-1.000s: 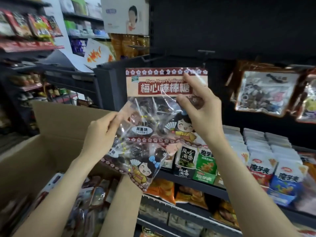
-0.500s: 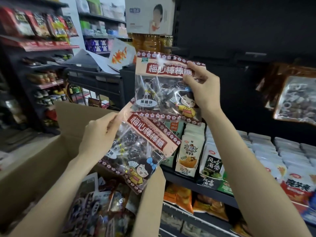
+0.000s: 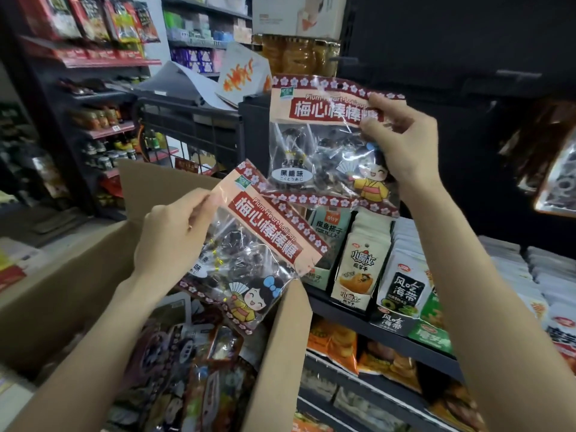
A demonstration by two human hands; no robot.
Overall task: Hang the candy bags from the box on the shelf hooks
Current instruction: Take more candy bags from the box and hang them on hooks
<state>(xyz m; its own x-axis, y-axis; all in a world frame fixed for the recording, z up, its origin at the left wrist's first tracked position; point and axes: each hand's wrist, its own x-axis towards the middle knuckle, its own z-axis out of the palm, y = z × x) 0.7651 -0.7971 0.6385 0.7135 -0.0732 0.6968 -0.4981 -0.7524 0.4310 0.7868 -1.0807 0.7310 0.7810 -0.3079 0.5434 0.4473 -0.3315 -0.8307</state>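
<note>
Right now each hand has one bag of plum lollipops. The right hand (image 3: 402,141) is raised toward the dark upper part of the shelf, thumb and fingers pinching the upper bag (image 3: 324,145) at the right end of its printed header, so the bag hangs fairly upright. The left hand (image 3: 174,235) sits lower, above the open cardboard box (image 3: 280,353), its fingers curled on the top-left corner of the lower bag (image 3: 258,254), which tilts down to the right. More packets lie in the box below.

The step in hand looks like hanging the upper bag. Its small punched hole (image 3: 342,86) shows at the top centre of the header, just left of the fingertips and uncovered — that helps. To do it well, I would keep the pinch beside the hole rather than over it and hold the header flat and square to the hook, so the tip meets the hole rather than the film. The film is thin and slippery, and the sweets sit low, so the bag will likely swing; a slow approach should settle it.

A hook (image 3: 517,73) seems to stick out of the black panel to the upper right, but that area is too dark to be sure of it. Other packets (image 3: 558,182) already hang at the far right. The lower bag is best kept low and clear until the first is on.
</note>
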